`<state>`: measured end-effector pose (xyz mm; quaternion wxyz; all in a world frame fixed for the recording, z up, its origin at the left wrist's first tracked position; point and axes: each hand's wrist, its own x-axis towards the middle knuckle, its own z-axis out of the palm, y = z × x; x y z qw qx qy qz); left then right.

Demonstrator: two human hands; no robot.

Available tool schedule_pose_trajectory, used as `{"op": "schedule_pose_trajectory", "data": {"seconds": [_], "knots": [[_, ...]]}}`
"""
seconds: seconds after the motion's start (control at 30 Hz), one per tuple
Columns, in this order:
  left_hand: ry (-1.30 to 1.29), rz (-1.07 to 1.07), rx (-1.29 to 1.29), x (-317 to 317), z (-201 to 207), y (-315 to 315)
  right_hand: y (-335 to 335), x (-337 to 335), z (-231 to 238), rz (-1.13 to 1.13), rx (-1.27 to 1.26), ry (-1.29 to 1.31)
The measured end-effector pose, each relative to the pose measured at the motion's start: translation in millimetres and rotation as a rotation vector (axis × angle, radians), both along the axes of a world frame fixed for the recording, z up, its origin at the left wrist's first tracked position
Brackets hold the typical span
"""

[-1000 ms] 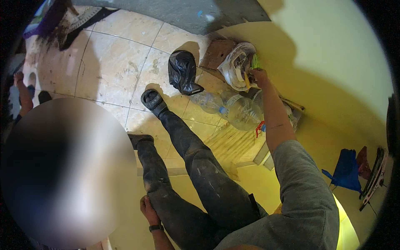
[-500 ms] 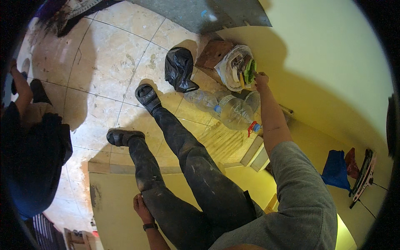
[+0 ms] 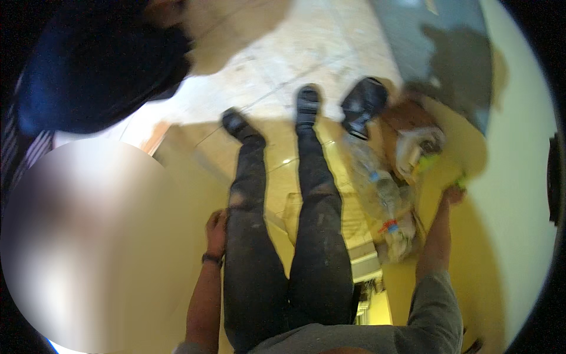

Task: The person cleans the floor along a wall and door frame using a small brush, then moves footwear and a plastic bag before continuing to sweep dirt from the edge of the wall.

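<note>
My right hand [image 3: 453,194] is out to the right beside the yellow wall, closed on a small green thing [image 3: 461,182] whose kind is lost in the blur. Left of it, a white plastic bag [image 3: 407,154] holds mixed items, with another bright green thing [image 3: 427,161] at its edge. The bag rests against a brown cardboard box [image 3: 404,118]. Against my dark trouser leg [image 3: 247,218], near the knee, lies my left hand [image 3: 216,229] with its fingers curled in. Whatever those fingers may hold is hidden.
Clear plastic bottles [image 3: 386,192] lie below the bag. A black plastic bag [image 3: 364,103] sits on the tiled floor [image 3: 277,76], near my sandals [image 3: 307,106]. Another person in dark clothing [image 3: 106,71] is close at the upper left. A grey panel [image 3: 442,41] stands at the upper right.
My view has turned, and my right hand has come away from the white bag with a green thing. The other person appears nearer. My left hand stays against my leg.
</note>
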<state>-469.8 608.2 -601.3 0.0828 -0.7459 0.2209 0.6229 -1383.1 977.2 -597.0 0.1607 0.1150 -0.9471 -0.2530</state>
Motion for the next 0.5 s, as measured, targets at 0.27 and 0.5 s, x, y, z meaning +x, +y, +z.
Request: {"op": "schedule_pose_trajectory", "data": {"seconds": [0.27,0.5], "knots": [[-0.115,0.214,-0.103,-2,37,49,-358,299,101,0.529,-0.494,-0.428],[-0.117,0.441,-0.18,0,194,15,-513,541,279,0.777,-0.576,-1.557]]}}
